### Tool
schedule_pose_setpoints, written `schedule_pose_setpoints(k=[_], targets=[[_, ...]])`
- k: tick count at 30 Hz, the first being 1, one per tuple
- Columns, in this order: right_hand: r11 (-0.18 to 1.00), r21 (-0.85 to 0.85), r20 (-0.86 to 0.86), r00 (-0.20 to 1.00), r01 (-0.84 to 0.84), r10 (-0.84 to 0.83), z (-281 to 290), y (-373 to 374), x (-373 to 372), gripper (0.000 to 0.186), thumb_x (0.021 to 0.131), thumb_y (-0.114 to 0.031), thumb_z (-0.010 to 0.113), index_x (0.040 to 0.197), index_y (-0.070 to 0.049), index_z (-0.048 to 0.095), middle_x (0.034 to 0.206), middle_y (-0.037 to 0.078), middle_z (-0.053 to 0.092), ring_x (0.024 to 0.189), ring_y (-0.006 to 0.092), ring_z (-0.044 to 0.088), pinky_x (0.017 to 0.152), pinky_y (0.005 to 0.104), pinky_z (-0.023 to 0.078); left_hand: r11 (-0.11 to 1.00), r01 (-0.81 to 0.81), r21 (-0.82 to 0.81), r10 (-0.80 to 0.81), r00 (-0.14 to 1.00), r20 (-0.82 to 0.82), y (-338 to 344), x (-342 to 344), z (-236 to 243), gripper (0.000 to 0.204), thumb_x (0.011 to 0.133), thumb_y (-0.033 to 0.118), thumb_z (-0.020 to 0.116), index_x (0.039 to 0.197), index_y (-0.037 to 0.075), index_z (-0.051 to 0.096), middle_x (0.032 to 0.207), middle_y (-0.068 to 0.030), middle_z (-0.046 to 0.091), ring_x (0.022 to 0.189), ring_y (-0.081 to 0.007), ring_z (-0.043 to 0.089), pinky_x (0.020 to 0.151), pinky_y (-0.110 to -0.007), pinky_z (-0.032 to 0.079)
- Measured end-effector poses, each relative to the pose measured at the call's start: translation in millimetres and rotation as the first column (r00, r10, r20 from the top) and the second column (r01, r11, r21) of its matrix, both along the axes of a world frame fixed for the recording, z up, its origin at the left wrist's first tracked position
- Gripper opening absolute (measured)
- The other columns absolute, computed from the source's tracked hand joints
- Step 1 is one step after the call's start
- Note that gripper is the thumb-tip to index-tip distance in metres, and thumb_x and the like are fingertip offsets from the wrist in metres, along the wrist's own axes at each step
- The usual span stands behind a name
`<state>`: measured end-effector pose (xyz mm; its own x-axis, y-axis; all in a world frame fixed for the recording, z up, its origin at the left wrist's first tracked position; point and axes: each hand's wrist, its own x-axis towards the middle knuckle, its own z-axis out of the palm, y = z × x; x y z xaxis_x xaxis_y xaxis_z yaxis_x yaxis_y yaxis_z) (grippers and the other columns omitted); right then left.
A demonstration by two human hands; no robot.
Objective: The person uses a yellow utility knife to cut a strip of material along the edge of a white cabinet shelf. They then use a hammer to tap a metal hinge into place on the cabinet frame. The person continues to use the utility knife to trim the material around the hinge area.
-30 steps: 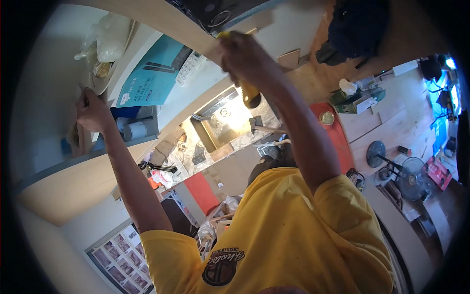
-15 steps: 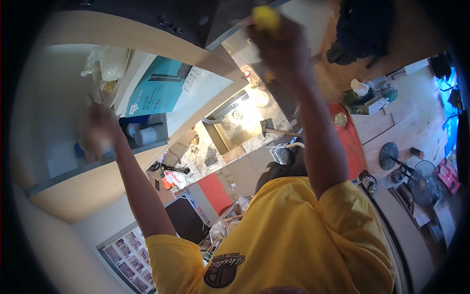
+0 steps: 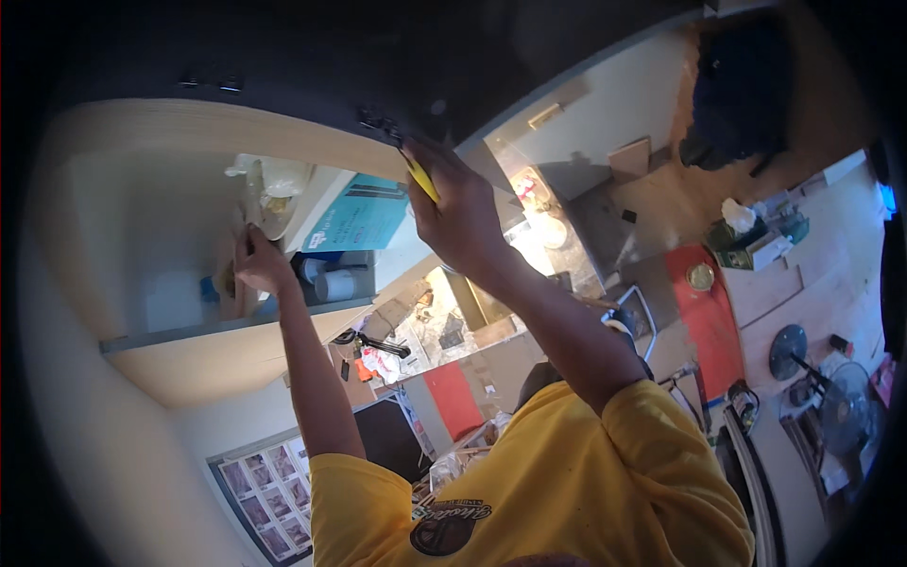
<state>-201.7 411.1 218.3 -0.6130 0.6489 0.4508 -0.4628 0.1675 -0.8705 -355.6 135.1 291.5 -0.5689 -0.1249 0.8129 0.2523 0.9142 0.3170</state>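
Observation:
My right hand (image 3: 453, 203) is closed on a yellow-handled tool (image 3: 421, 178), apparently a screwdriver, its tip at a black hinge fitting (image 3: 376, 123) on a dark panel (image 3: 529, 52) overhead. My left hand (image 3: 260, 260) reaches into a white cupboard (image 3: 151, 246), fingers closed on the edge of a pale board (image 3: 230, 279). Beside that hand are a white plastic bag (image 3: 279, 175), a teal box (image 3: 373, 213) and grey cylindrical containers (image 3: 333, 283).
Below are a lit sink counter (image 3: 444, 335) with assorted items, a red mat (image 3: 704, 331), a desk fan (image 3: 841, 411), a green box (image 3: 732, 236) with items, and a dark fabric bundle (image 3: 732, 90). A photo board (image 3: 265, 496) shows lower left.
My right hand has come down and left in view to the hinge fitting. The whole view has shifted, so the dark panel fills more of the top. My left hand stays inside the cupboard.

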Motion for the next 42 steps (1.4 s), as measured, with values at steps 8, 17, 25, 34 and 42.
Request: schedule_pose_setpoints(k=[8, 17, 25, 34, 42], targets=[[0.976, 0.15, -0.231, 0.965, 0.159, -0.122, 63, 7, -16, 0.034, 0.078, 0.0, 0.071, 0.111, -0.005, 0.066, 0.112, 0.012, 0.066, 0.085, 0.0319, 0.07, 0.07, 0.0384, 0.058, 1.0, -0.005, 0.0, 0.005, 1.0, -0.006, 5, 10, 0, 0.024, 0.086, 0.019, 0.066, 0.095, -0.002, 0.075, 0.091, -0.0175, 0.074, 0.079, -0.0321, 0.071, 0.073, -0.042, 0.053], [0.975, 0.116, -0.39, 0.911, 0.19, -0.131, 133, -6, -29, 0.033, 0.081, -0.001, 0.07, 0.114, -0.005, 0.065, 0.112, 0.011, 0.066, 0.087, 0.0319, 0.069, 0.071, 0.0382, 0.057, 0.996, -0.002, 0.09, 0.002, 1.0, 0.0, 22, 12, 10, 0.023, 0.086, 0.017, 0.065, 0.097, 0.0, 0.076, 0.089, -0.0164, 0.074, 0.077, -0.0298, 0.071, 0.072, -0.04, 0.055], [0.94, 0.254, -0.29, 0.945, 0.226, -0.149, 198, -6, -35, 0.032, 0.077, -0.003, 0.071, 0.108, -0.007, 0.064, 0.097, 0.012, 0.06, 0.073, 0.0311, 0.067, 0.059, 0.0406, 0.056, 0.992, -0.081, 0.093, 0.074, 0.995, 0.074, 9, 11, 4, 0.024, 0.085, 0.021, 0.065, 0.096, 0.003, 0.077, 0.089, -0.0155, 0.074, 0.079, -0.0311, 0.071, 0.073, -0.041, 0.054], [0.937, 0.265, -0.411, 0.906, 0.229, -0.105, 237, -7, -41, 0.019, 0.084, -0.011, 0.063, 0.099, 0.001, 0.066, 0.098, 0.018, 0.064, 0.078, 0.0315, 0.07, 0.066, 0.0448, 0.058, 0.999, -0.036, -0.021, 0.035, 0.999, -0.01, -2, 6, -1, 0.025, 0.085, 0.022, 0.066, 0.094, 0.002, 0.077, 0.09, -0.0168, 0.074, 0.08, -0.032, 0.071, 0.071, -0.043, 0.054], [0.931, 0.336, -0.412, 0.911, 0.141, 0.011, 221, -13, -51, 0.023, 0.089, -0.016, 0.059, 0.099, 0.003, 0.069, 0.095, 0.02, 0.068, 0.084, 0.0287, 0.071, 0.071, 0.0434, 0.058, 0.992, -0.115, -0.047, 0.117, 0.992, 0.042, -26, 9, -10, 0.029, 0.085, 0.026, 0.066, 0.09, -0.001, 0.076, 0.088, -0.0199, 0.073, 0.079, -0.0361, 0.071, 0.072, -0.048, 0.053]])
